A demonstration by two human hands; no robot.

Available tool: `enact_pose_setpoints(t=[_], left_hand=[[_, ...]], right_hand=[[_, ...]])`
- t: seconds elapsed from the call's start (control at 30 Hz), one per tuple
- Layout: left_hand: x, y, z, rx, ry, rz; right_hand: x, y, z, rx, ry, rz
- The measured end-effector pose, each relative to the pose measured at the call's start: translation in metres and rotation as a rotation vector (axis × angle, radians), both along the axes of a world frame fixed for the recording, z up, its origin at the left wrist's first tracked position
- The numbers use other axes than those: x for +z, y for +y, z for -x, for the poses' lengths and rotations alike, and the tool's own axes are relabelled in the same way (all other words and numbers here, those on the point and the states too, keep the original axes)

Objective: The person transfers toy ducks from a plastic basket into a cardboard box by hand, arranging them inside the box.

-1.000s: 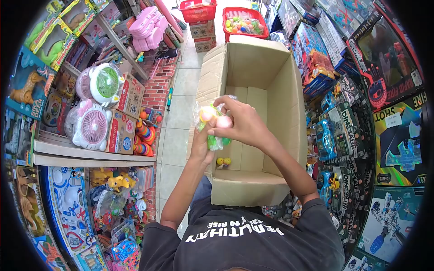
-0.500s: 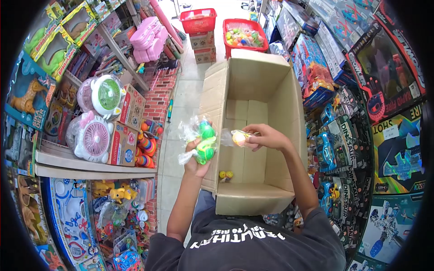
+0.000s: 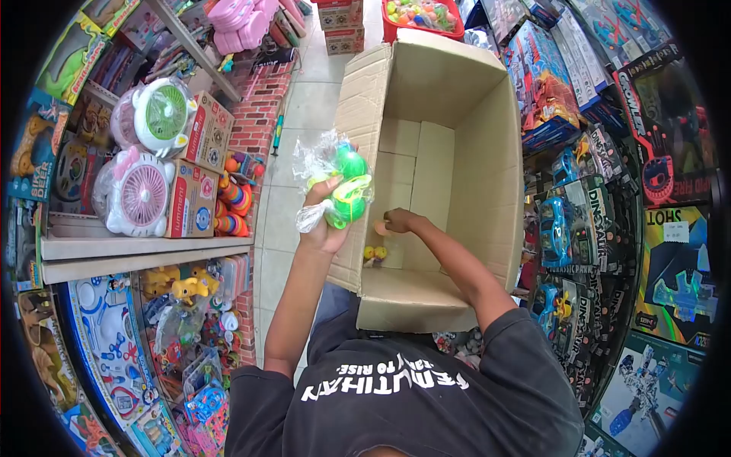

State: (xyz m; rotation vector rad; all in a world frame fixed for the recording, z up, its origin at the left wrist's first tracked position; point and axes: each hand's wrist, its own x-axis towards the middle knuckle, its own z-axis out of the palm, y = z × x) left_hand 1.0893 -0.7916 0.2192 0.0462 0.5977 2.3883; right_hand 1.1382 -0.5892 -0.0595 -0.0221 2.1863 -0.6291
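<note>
My left hand [image 3: 326,221] is closed around green ball-shaped toys [image 3: 350,179] with yellow-green strands and crinkled clear plastic. It is over the left side of a large open cardboard box [image 3: 480,164]. Down inside that box is my right hand [image 3: 403,221], fingers closed on a small pale orange toy [image 3: 380,228], partly hidden by the fingers. Just below this toy, small yellow toys [image 3: 374,253] lie in the near left corner of the box.
Shelves on the left hold a green-and-white fan [image 3: 161,110], a pink fan [image 3: 143,192] and stacking-ring toys [image 3: 234,196]. Boxed toys [image 3: 548,84] line the right side. A red basket [image 3: 425,29] of colourful balls stands beyond the box, beside the tiled aisle [image 3: 301,137].
My right hand has gone from above the box down into it, carrying the small pale toy. My left hand still holds the green toys. The view has tilted downward.
</note>
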Motion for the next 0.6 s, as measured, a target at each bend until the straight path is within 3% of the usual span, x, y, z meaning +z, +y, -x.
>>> enact_pose_setpoints(t=[0.03,0.17,0.23,0.37,0.53,0.6], left_hand=[[-0.002,-0.001,0.002,0.007,-0.011,0.009],[-0.005,-0.003,0.008,-0.001,0.024,0.036],[-0.003,-0.004,0.009,-0.032,0.032,0.013],[0.002,-0.001,0.005,0.034,-0.003,0.042],[-0.002,0.004,0.001,0.015,-0.029,0.014],[-0.005,0.007,-0.001,0.0,-0.032,0.002]], right_hand=[[-0.005,-0.007,-0.003,0.042,0.215,0.051],[0.013,-0.029,-0.014,0.019,0.041,-0.025],[0.01,-0.036,-0.017,0.188,-0.02,-0.12],[0.001,-0.041,-0.024,0.167,0.124,-0.174],[-0.014,-0.041,-0.016,0.372,-0.102,0.164],[-0.008,-0.036,-0.018,0.25,-0.137,0.233]])
